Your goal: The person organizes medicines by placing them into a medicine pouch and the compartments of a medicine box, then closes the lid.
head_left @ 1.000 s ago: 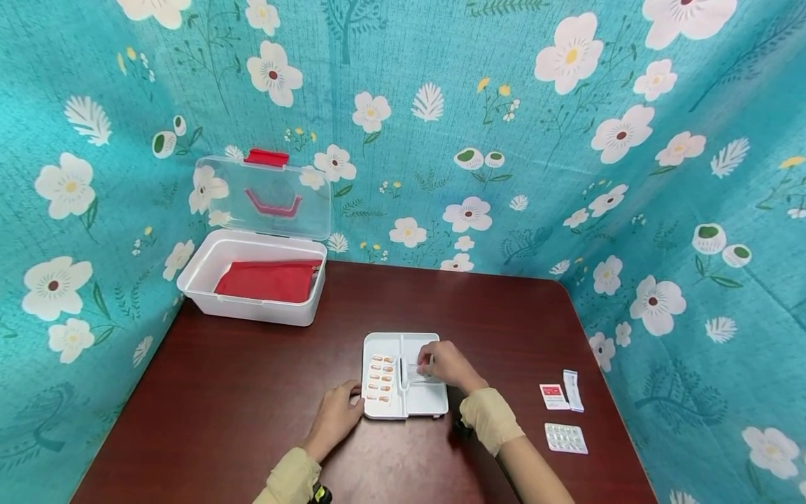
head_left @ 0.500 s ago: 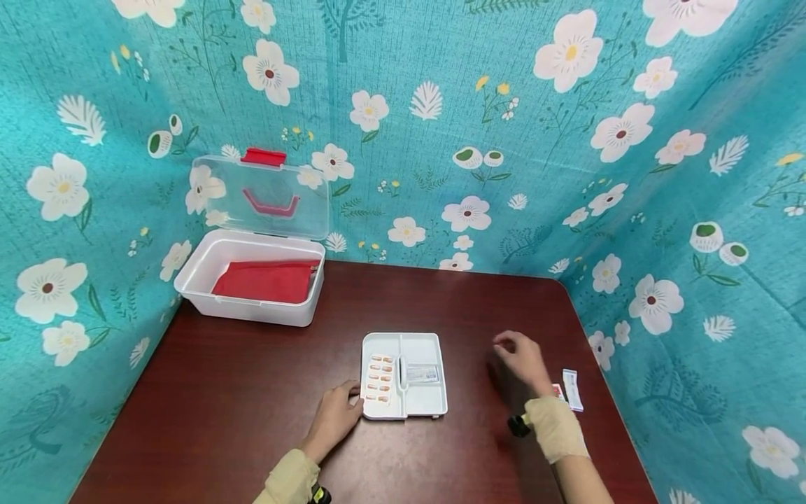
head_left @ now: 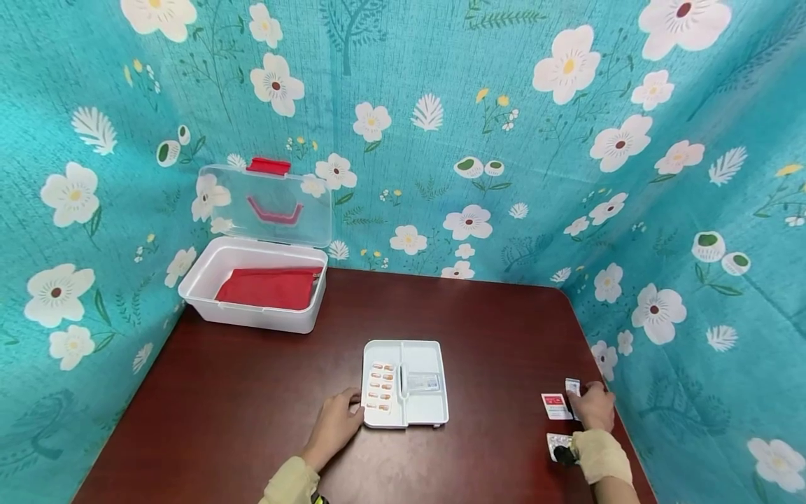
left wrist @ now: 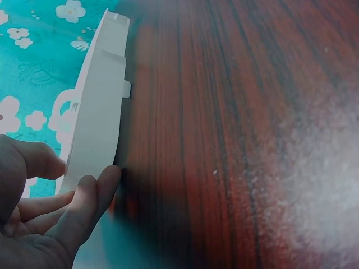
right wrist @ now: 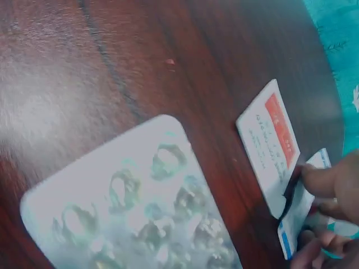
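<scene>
A white pill box lies open on the dark wood table. Its left part holds a blister strip of orange-and-white capsules; a clear-and-white sachet sits in a right compartment. My left hand holds the box at its left side, thumb and fingers against the white wall in the left wrist view. At the table's right, my right hand pinches a narrow white sachet with blue ends. Beside it lie a red-and-white packet and a silver blister pack, partly covered by the wrist in the head view.
At the back left stands a white storage box with its clear lid raised and a red pouch inside. Teal floral cloth rises behind and beside the table.
My right hand has left the sachet in the pill box, moved across to the right and taken hold of the narrow sachet. The left hand stays on the box.
</scene>
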### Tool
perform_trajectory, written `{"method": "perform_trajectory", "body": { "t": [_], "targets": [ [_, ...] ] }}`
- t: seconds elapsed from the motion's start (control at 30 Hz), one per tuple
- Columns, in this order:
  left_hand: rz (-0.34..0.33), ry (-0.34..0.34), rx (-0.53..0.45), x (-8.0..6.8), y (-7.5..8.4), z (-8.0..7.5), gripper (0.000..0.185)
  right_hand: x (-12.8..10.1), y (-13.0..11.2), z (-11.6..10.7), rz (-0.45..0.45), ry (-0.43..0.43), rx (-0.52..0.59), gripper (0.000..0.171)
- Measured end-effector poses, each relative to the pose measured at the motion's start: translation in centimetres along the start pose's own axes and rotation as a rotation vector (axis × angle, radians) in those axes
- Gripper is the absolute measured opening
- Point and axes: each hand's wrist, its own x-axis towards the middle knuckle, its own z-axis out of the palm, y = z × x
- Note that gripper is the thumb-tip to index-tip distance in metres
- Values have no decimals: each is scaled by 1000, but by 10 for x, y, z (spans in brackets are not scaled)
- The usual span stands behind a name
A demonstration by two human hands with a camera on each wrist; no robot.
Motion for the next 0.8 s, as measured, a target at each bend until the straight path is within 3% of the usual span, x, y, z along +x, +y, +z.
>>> {"method": "perform_trajectory", "body": {
  "t": [0.17,0.3,0.43,0.67,0.8],
  "targets": [
    [17,1,2,1,-1,1,29,-2,-3,4,76,35,-6,44],
    [22,14,2,0,-2,2,27,2,-7,3,113,-3,-55,41],
    [32,24,0,-1,-4,2,26,7,-10,0,100,-10,-77,33],
    [45,34,11,-2,-5,0,25,3,-7,4,19,93,15,18],
    [53,23,1,-2,-4,1,25,-5,-17,-1,-29,221,75,15]
  ]
}}
